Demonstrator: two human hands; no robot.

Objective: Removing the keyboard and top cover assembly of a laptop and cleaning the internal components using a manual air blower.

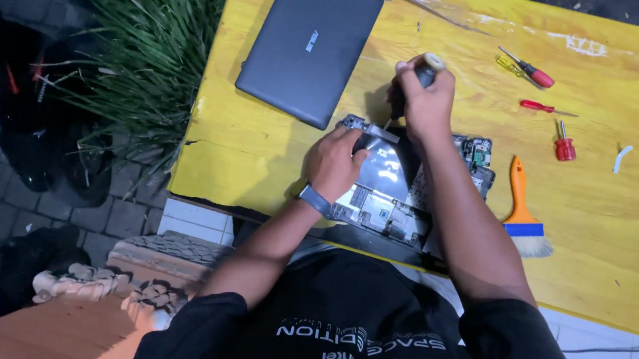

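An opened laptop base [389, 196] with exposed circuit boards lies near the front edge of the yellow table [602, 214]. My left hand [336, 162] rests on its left side, fingers pressed down on the inner frame; a dark band sits on that wrist. My right hand [424, 97] is closed around the dark handle of a screwdriver [417, 72], held upright with its tip down at the base's far left corner.
A closed dark grey laptop [310, 44] lies at the table's far left. To the right lie three red-handled screwdrivers [537, 75] [538, 106] [564, 146], an orange-handled brush [523, 212] and a white strip [621, 157]. Grass-like plant [159, 56] beside the table's left edge.
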